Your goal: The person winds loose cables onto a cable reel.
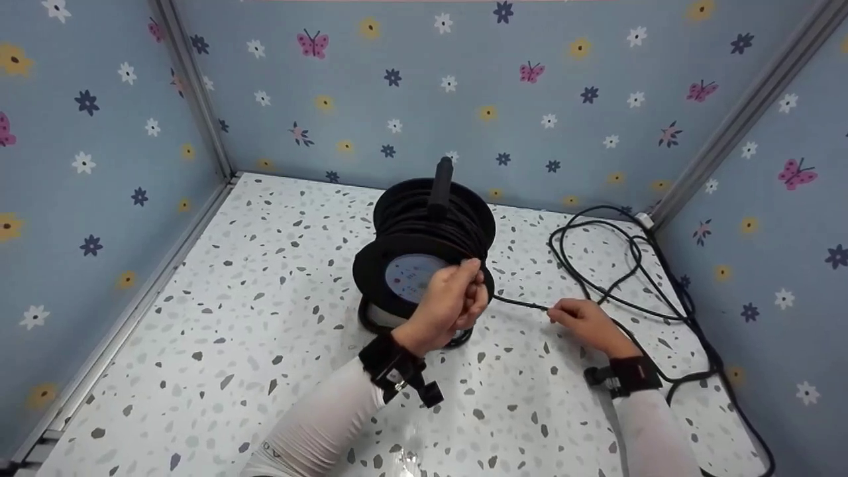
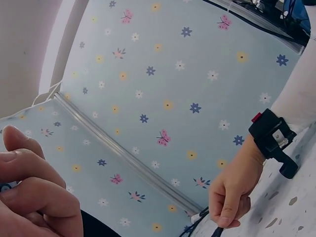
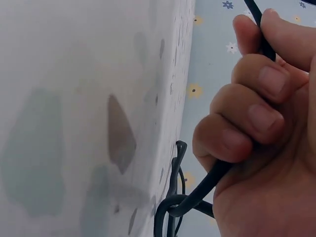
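Observation:
A black cable reel (image 1: 371, 275) stands on the speckled tabletop, wound with black cable (image 1: 430, 215). My left hand (image 1: 447, 301) is at the right side of its front disc, fingers curled in at the rim; what lies inside them is hidden. In the left wrist view the curled fingers (image 2: 39, 192) show close up, with the dark disc behind. To the right of the reel, my right hand (image 1: 586, 324) pinches the cable between thumb and forefinger. The right wrist view shows the cable (image 3: 219, 173) running through the palm under the other curled fingers.
Loose loops of cable (image 1: 636, 252) lie at the back right and trail along the right wall (image 1: 795, 265). The reel's upright black handle (image 1: 442, 189) rises in front of the flowered back wall (image 1: 424, 86). A metal rail (image 1: 132, 318) borders the table's left side.

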